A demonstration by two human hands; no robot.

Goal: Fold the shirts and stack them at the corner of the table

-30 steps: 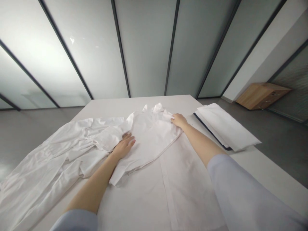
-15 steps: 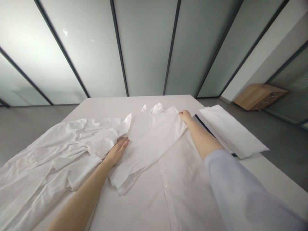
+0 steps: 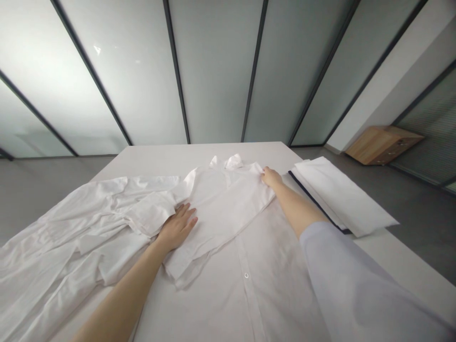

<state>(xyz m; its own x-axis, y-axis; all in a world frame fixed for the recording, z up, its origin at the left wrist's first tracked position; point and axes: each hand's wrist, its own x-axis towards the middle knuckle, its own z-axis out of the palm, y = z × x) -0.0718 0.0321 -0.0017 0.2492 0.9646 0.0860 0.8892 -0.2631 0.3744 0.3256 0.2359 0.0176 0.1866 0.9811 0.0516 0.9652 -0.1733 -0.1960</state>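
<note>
A white button-front shirt (image 3: 281,247) lies spread on the table, its collar (image 3: 233,161) at the far end and one small button visible low on the placket. One sleeve (image 3: 221,209) is laid slantwise across the shirt's front, its cuff toward the lower left. My left hand (image 3: 178,228) rests flat along the shirt's left side, fingers spread and holding nothing. At the far right shoulder, my right hand (image 3: 271,177) is closed on the shirt's edge, its fingertips partly hidden.
A rumpled pile of white garments (image 3: 89,228) covers the left of the table (image 3: 160,154). Folded white cloth (image 3: 342,192) sits on a dark-edged board (image 3: 315,202) at the right edge. Frosted glass panels (image 3: 217,71) and a wooden cabinet (image 3: 381,142) stand beyond.
My left hand's fingers have spread apart and shifted slightly right onto the sleeve. My right hand has moved a little left along the shoulder edge.
</note>
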